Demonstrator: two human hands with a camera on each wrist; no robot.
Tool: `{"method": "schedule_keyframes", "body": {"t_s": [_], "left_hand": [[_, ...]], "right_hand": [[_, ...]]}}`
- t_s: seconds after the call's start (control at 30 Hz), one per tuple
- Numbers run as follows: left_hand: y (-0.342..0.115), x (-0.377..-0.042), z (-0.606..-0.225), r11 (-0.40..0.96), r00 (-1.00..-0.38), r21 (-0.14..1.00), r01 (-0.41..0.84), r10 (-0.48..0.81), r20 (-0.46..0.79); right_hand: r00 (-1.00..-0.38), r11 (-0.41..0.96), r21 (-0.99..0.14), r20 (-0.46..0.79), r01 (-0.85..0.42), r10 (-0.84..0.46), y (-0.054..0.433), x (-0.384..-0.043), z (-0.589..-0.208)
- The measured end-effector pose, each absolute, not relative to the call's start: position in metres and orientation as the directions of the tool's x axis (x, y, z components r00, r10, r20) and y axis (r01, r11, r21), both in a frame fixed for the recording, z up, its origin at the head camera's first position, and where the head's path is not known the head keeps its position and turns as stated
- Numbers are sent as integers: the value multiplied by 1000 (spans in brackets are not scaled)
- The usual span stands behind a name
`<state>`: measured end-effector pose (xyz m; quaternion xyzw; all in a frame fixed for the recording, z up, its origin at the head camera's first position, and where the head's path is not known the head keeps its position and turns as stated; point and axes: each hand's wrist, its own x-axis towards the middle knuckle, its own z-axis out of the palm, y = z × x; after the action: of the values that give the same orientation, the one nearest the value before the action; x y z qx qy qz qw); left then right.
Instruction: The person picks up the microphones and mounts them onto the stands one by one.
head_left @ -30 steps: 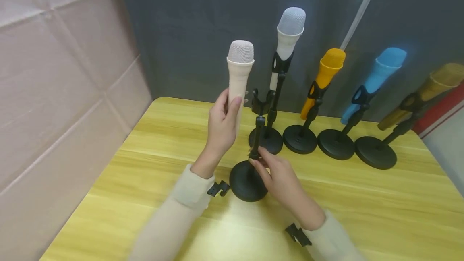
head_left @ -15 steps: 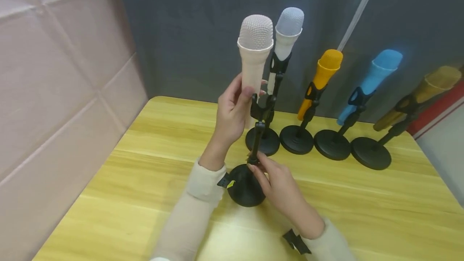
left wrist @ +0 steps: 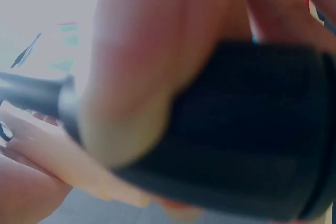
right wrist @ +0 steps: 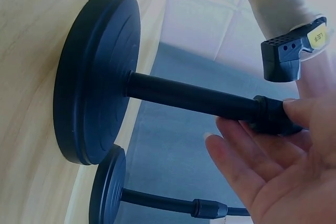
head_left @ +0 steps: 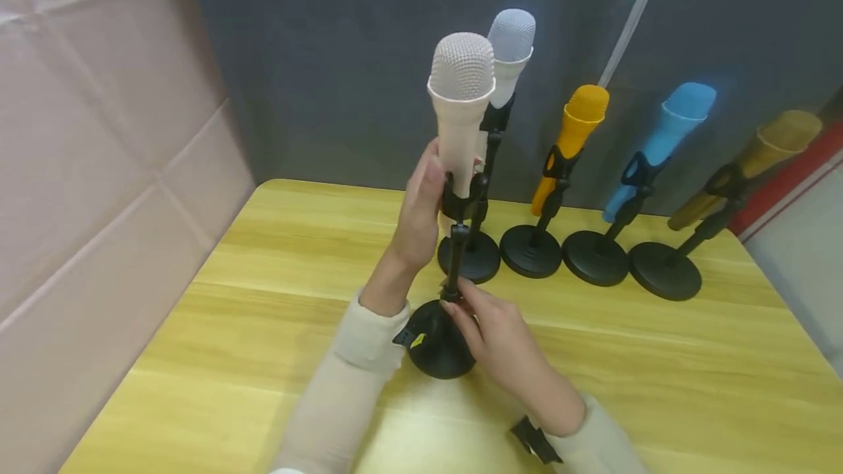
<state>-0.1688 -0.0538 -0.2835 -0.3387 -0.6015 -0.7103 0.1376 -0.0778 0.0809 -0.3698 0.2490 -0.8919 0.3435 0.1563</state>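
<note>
In the head view, my left hand [head_left: 419, 214] grips a white microphone [head_left: 461, 104] by its body, mesh head up. The microphone's body stands between the prongs of a black clip [head_left: 462, 200] on a desk microphone stand; how firmly it sits there I cannot tell. My right hand [head_left: 503, 328] pinches that stand's pole at its collar [right wrist: 270, 115], thumb on one side and fingers on the other. The round black base [head_left: 443, 357] rests on the table. Close up in the left wrist view, a blurred finger lies across a dark rounded part [left wrist: 247, 129].
Behind stands another white microphone [head_left: 511, 39] on a stand. Rightward follow an orange microphone [head_left: 582, 119], a blue microphone [head_left: 685, 112] and a brown-gold microphone [head_left: 777, 137], each on a black stand. The wooden table [head_left: 263, 298] meets a dark panel [head_left: 342, 79] at the back.
My left hand has brought the white microphone rightward from beside the stand to its clip, where the body now sits between the prongs. My right hand has kept its pinch on the pole.
</note>
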Motion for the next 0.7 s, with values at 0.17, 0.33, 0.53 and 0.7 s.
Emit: {"method": "schedule_keyframes", "body": {"t_s": [0.17,0.33,0.53,0.7], "left_hand": [[-51,-166,-284,-252,-699,744,619,255,668],[-52,-166,-284,-235,-682,727,645,254,686],[-53,-167,-284,-244,-692,742,624,267,670],[-53,-165,-284,-246,-707,756,607,267,655]], "right_hand": [[-820,632,-535,461,-561,-338,80,-78,-371],[-827,638,-537,449,-552,-338,81,-78,-372],[-832,643,-539,447,-544,-329,81,-78,-372],[-834,641,-544,444,-542,-328,81,-78,-372]]}}
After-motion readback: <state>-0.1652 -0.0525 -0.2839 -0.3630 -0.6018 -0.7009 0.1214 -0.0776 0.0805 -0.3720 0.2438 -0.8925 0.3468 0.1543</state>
